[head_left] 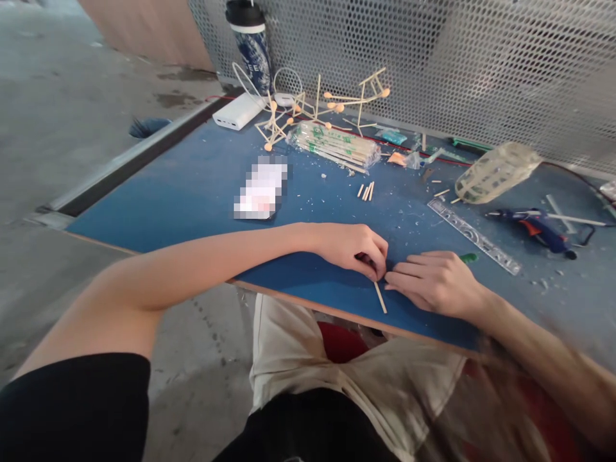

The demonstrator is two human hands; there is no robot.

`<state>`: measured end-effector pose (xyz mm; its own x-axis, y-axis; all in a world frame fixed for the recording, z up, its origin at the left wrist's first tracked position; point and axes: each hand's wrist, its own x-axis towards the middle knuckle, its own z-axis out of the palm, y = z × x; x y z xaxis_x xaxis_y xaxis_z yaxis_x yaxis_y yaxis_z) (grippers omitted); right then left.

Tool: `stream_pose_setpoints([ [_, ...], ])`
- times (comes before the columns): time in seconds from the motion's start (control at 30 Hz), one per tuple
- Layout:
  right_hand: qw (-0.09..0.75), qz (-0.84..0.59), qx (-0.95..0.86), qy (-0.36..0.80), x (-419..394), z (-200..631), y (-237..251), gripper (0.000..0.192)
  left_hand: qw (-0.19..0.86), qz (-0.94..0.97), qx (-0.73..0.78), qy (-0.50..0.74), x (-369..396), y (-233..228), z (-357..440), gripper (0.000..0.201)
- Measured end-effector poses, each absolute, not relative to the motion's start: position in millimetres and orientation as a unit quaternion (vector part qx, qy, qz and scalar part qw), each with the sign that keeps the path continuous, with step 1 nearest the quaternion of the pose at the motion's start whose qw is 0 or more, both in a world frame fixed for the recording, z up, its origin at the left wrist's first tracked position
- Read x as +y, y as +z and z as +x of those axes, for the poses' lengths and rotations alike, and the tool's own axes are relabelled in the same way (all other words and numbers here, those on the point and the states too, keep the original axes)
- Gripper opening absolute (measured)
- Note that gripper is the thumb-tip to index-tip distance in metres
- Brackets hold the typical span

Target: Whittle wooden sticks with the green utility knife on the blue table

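My left hand [359,250] is closed in a pinch near the table's front edge. A thin wooden stick [380,298] slants out from under its fingertips toward me. Close against those fingertips, my right hand [433,281] lies low over the table with its fingers bent and pressed together. A rounded green end [469,258] shows behind the right hand; the hand hides the rest, and I cannot tell what it belongs to. Beyond both hands lie several short cut sticks [366,191].
Stick frames with orange joints [274,125] stand at the back beside a plastic-wrapped bundle of sticks [334,146]. A white power bank [239,111] and a lidded cup [250,48] are at back left. Rightward are a clear ruler [474,235], a glue gun [536,231] and a plastic bottle [498,172].
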<state>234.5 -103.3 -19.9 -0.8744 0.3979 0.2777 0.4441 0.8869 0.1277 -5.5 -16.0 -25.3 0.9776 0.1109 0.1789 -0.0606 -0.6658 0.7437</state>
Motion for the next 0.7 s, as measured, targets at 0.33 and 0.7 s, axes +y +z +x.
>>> stream_pose_setpoints([
  [0.33,0.118,-0.238,-0.963,-0.039,-100.7,237.5,-24.2,0.021,0.374,0.923,0.003,0.092,-16.5,-25.5,-7.0,0.016],
  [0.7,0.129,-0.242,-0.961,0.026,-96.6,240.9,-22.7,0.015,0.362,0.929,-0.001,0.079,-15.6,-25.4,-7.9,0.018],
])
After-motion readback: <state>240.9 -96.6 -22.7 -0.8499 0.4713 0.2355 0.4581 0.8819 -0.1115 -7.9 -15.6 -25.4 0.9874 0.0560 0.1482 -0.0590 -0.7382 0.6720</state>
